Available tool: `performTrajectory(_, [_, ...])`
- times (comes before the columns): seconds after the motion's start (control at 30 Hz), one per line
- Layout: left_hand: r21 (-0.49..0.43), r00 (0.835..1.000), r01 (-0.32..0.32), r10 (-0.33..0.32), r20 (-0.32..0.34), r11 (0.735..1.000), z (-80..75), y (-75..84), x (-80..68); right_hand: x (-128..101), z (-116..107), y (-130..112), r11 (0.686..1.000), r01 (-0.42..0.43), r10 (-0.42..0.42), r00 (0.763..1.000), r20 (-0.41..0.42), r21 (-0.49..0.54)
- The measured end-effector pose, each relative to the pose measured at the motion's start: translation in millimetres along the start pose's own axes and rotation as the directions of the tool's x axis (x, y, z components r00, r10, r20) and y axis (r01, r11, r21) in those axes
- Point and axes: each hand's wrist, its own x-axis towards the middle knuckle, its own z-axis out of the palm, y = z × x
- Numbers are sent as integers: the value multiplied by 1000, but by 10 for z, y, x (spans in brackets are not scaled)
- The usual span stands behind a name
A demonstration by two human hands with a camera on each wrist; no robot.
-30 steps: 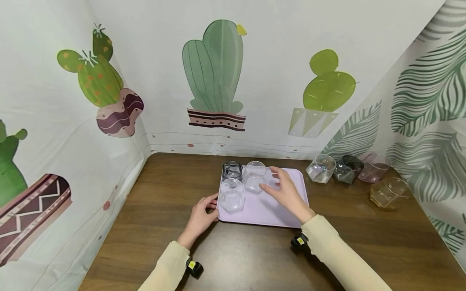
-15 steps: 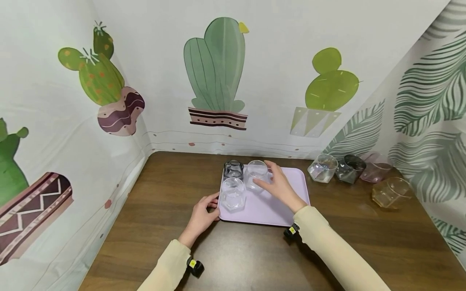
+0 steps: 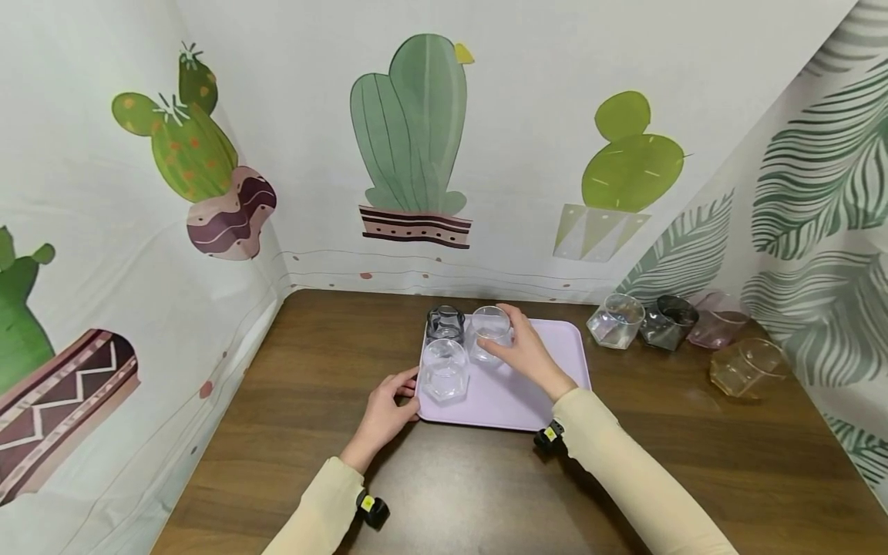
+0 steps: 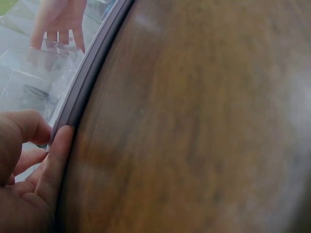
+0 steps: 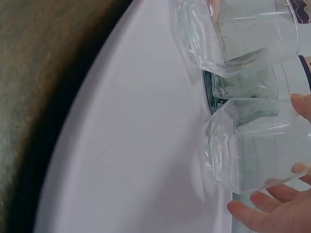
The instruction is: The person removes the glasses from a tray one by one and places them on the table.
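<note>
A lilac tray (image 3: 523,397) lies on the table, and my left hand (image 3: 385,405) pinches its left edge between thumb and fingers. At the tray's left front stands a clear hexagonal glass (image 3: 445,376), with a smoky grey glass (image 3: 444,317) behind it. My right hand (image 3: 525,353) holds a second clear glass (image 3: 489,339) at the tray's back, thumb on the near side and fingers round the right side. In the right wrist view this glass (image 5: 257,145) stands upright on the tray, its hexagonal base close to the other glasses.
Right of the tray, near the wall, are a clear glass (image 3: 615,321), a dark grey glass (image 3: 667,322) and a pink glass (image 3: 718,322). An amber glass (image 3: 742,370) sits nearer the table's right edge. Cactus-print cloth (image 3: 513,139) hangs behind the table (image 3: 326,347).
My right hand has moved left and its fingers and thumb have closed onto the clear glass at the back of the tray. The left hand stays on the tray's edge.
</note>
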Motion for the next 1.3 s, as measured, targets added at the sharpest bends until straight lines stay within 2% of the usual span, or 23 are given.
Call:
performTrajectory(0.2, [-36, 1000, -1, 2, 26, 999, -57, 242, -68, -14, 12, 17, 999, -37, 37, 999, -9, 40])
performTrajectory(0.33, [-28, 999, 8, -7, 36, 1000, -73, 305, -93, -34, 10, 35, 998, -42, 43, 999, -16, 47])
performTrajectory(1.0, [-40, 999, 23, -22, 44, 999, -75, 286, -95, -364, -165, 81, 998, -41, 44, 998, -49, 50])
performTrajectory(1.3, [-28, 998, 21, -19, 55, 999, -81, 296, -90, -534, -299, 38, 995, -44, 50, 997, -66, 87])
